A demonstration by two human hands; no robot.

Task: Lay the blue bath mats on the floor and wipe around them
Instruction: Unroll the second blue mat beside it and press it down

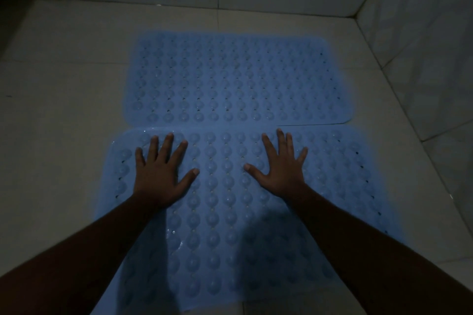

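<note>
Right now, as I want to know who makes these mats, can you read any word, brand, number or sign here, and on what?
No readable text anywhere in this dim picture.
Far blue mat: only bumps and small holes, no lettering visible.
Near blue mat: the same; the left hand and right hand lie flat on it and hide part.
Floor tiles and wall tiles: plain.
</note>
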